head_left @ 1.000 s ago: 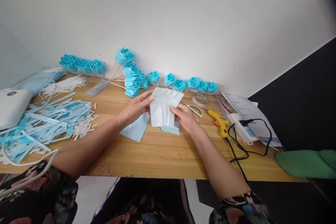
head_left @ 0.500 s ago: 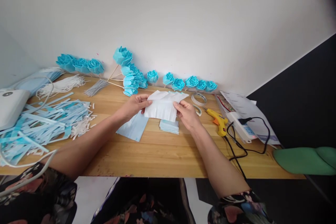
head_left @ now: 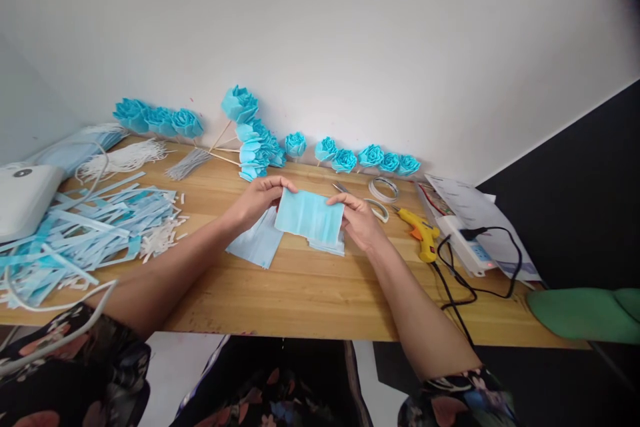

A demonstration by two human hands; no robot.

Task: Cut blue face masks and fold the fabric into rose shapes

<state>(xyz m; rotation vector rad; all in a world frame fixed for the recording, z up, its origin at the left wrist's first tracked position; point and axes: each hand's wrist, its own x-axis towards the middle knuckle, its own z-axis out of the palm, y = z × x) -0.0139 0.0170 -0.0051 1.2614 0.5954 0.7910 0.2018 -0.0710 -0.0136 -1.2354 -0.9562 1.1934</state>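
Observation:
A light-blue rectangle of mask fabric (head_left: pixel 309 215) is stretched between my two hands above the table. My left hand (head_left: pixel 263 199) pinches its upper left side, and my right hand (head_left: pixel 356 215) pinches its right side. Under it, to the left, lies a pale-blue flat sheet (head_left: pixel 257 243). A small stack of pale-blue pieces (head_left: pixel 330 245) is partly covered by the held fabric. Just beyond my right hand are scissors (head_left: pixel 379 211), their middle hidden behind the hand.
Blue fabric roses (head_left: pixel 371 156) line the wall. Cut strips (head_left: pixel 100 227), white ear loops (head_left: pixel 127 159) and grey wires (head_left: pixel 189 163) lie left. At right are a tape roll (head_left: pixel 383 189), a yellow glue gun (head_left: pixel 423 233), a power strip (head_left: pixel 467 247) and black cables.
The fabric between my hands has turned from its white face to its blue face and now looks flatter. The scissor tips have come into view behind it. The whole view has shifted slightly.

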